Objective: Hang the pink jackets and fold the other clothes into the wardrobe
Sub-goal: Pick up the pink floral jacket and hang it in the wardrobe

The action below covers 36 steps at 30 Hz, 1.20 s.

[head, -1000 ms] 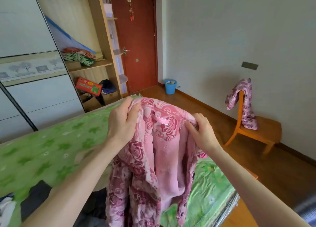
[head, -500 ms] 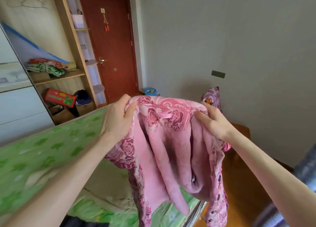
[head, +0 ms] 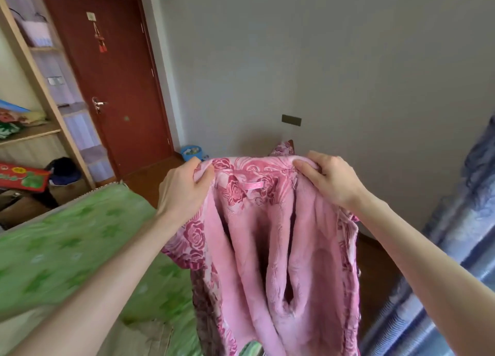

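Note:
A pink jacket with a rose pattern outside and a plain fleecy lining hangs in front of me, held up by its collar. My left hand grips the collar's left end and my right hand grips its right end. A small pink hanging loop shows at the neck. Just above the collar, the top of a second pink rose-patterned garment peeks out by the far wall. The open wardrobe with wooden shelves stands at the far left.
A bed with a green sheet fills the lower left. A dark red door is shut beyond it, with a blue bucket on the floor beside it. A red box sits low in the wardrobe. Blue curtain hangs at right.
Both hands have lifted the jacket higher and spread its collar wider. My view has swung right, so the wardrobe slid left and the chair is now hidden behind the jacket.

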Available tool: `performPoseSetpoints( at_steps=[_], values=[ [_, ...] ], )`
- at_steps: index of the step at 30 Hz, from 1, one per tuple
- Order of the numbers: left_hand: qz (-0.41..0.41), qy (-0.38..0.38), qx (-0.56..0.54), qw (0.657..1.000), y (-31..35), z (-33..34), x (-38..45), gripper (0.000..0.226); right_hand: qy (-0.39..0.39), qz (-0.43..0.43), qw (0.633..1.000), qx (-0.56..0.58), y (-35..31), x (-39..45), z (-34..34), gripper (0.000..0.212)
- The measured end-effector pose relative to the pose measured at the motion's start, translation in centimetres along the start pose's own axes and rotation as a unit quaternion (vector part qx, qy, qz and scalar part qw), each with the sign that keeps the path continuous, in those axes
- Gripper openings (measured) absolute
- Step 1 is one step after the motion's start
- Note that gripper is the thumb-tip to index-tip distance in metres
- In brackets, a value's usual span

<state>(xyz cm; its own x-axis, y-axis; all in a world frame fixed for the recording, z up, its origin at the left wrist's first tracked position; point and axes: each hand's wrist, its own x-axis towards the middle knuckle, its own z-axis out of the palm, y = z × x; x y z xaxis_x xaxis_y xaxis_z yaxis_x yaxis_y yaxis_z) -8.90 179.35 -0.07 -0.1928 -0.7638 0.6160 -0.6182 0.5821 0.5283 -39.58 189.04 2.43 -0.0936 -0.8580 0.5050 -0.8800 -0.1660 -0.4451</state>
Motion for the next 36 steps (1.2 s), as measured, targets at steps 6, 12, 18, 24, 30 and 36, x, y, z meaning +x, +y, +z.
performPoseSetpoints(
  at_steps=[6,12,18,24,30,36],
  values=[
    [0.032,-0.073,-0.016,0.997,-0.4,5.7,6.1,0.058,0.022,0.021,0.999,-0.026,6.6,4.6,-0.9,0.05],
    [0.04,-0.056,0.074,0.995,-2.0,11.6,11.9,0.051,-0.011,0.003,0.999,-0.039,11.1,11.3,0.0,0.05],
    [0.005,-0.023,0.109,0.994,-2.7,15.9,17.2,0.041,-0.007,-0.013,0.999,-0.03,15.1,17.8,2.0,0.038],
    [-0.02,0.027,0.079,0.996,-3.4,19.2,21.8,0.048,0.001,-0.019,0.999,0.045,19.3,24.6,4.8,0.048],
    [-0.06,0.13,0.087,0.986,-6.1,23.5,26.8,0.047,-0.016,-0.047,0.99,0.134,23.8,32.9,9.3,0.049],
    [-0.113,0.176,0.163,0.964,-8.3,27.0,31.8,0.042,-0.075,-0.116,0.968,0.208,28.0,42.3,14.4,0.049]
  ],
)
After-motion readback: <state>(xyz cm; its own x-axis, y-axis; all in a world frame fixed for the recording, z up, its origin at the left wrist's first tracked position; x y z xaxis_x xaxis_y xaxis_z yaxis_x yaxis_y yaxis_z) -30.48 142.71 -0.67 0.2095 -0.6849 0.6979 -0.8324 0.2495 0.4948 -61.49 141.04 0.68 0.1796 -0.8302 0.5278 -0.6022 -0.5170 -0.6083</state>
